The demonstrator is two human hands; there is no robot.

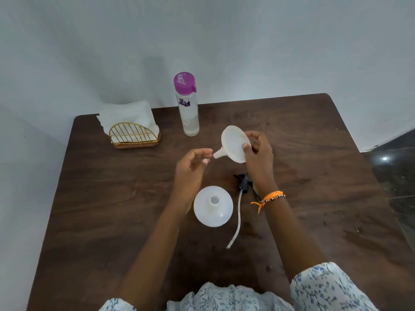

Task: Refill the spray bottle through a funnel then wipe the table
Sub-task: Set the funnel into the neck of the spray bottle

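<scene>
A white spray bottle (213, 206) stands open-necked on the dark wooden table (112, 198), seen from above. Its black spray head (243, 182) with a long white tube lies just to its right. My right hand (258, 158) holds a white funnel (234, 143) by its rim above the table, spout pointing left. My left hand (193, 167) hovers with fingers apart close to the spout tip, holding nothing. A clear water bottle (188, 106) with a purple cap stands at the back.
A gold wire holder (134, 136) with white napkins (128, 115) sits at the back left. A grey wall runs behind the table. Dark floor shows past the table's right edge.
</scene>
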